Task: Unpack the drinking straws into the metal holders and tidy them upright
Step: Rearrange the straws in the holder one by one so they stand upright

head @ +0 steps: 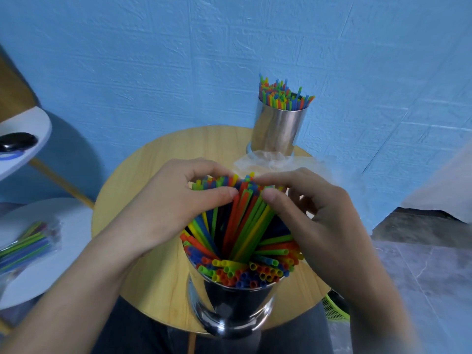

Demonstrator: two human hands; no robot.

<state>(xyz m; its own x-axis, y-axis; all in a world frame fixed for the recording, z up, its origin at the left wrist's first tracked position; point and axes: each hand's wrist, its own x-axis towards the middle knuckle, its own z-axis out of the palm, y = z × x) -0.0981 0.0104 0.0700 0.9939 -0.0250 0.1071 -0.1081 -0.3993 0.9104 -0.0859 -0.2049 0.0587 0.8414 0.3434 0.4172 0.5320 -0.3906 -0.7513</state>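
Left hand (173,208) and right hand (314,213) meet at centre frame. Fingers and thumbs of both are curled round the tops of the straw bunch (242,221), squeezing the tips together from 2 sides. The bunch stands in the near holder (229,307) at bottom centre and leans away toward the top of the frame. More straws in the same holder splay out along its near rim, open ends facing the camera. So: loaded, not yet upright.

Just behind the hands, a crumpled clear wrapper (270,160) lies on the round wooden table (132,180) (looks empty, can't be sure). Beyond it, upper centre-right, the far holder (278,129) stands full, its far straws (283,97) roughly vertical with uneven tips.

Lower left edge: a bagged pack (25,247) of straws lies on a white round surface (51,272), apart from the table.

Status as I read it:
- 2 holders filled. The far one looks done or near enough.
- The near one is in the tidy step.
- Left to do: straighten the near bunch and pull the splayed ones in.
- The bagged pack is at least 1 more unpack if it belongs to this job. The near holder looks close to full, so where those would go is unclear.
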